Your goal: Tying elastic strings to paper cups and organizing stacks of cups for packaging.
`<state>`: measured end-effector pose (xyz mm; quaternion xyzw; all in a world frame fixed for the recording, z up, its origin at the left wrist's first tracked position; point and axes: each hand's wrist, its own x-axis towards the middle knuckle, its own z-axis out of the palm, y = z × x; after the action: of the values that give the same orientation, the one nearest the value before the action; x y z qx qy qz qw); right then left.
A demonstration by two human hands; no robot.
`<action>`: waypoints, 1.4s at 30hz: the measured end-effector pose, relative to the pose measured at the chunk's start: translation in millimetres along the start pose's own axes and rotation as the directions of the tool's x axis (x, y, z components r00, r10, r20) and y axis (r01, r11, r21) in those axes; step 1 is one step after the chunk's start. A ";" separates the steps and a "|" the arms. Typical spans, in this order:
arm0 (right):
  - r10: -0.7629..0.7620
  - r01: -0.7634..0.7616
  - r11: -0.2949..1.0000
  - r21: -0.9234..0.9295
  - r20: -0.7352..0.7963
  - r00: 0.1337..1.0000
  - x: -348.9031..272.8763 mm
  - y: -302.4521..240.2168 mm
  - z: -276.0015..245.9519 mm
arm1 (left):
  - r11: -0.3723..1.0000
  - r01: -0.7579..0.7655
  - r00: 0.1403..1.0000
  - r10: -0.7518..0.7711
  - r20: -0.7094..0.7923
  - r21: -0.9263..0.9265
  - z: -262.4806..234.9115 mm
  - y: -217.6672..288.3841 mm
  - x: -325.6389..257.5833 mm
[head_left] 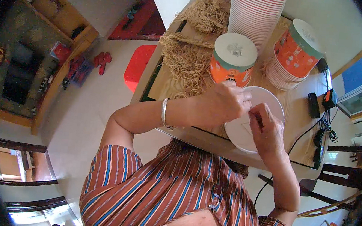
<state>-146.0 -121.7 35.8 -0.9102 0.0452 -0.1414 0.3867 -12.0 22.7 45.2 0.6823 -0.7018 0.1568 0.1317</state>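
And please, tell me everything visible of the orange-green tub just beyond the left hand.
The tub stands bottom up before a tall white-rimmed stack, its white base bearing grey print. Below run a green band and an orange printed wall, looking like card. The left hand overlaps its lower edge; contact is unclear.

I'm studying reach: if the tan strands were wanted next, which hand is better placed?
Probably the left hand: it is nearer the tan strands, which lie on the person's left. The right hand is farther off, at the right side of the white round piece.
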 end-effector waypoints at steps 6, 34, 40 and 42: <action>0.182 -0.185 0.954 0.237 0.032 0.983 5.4 4.0 -2.1 | 0.978 0.131 0.989 -0.140 -0.039 -0.164 -5.7 -17.5 -7.7; 0.235 -0.189 0.771 0.608 0.004 0.972 -8.7 -1.0 -11.9 | 0.715 0.276 0.934 -0.358 0.002 -0.643 2.5 15.4 18.3; 0.177 -0.137 0.846 0.515 -0.029 0.984 -10.4 -0.2 -13.7 | 0.625 0.233 0.939 -0.343 0.006 -0.745 7.5 16.0 20.5; 0.189 -0.149 0.841 0.520 -0.024 0.982 -9.7 0.7 -14.3 | 0.589 0.294 0.928 -0.363 0.079 -0.752 5.4 15.1 21.0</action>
<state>-159.5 -130.2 42.6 -0.7598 0.1002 -0.1474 0.6253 -27.6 1.6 48.0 0.6761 -0.5585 -0.1470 0.4576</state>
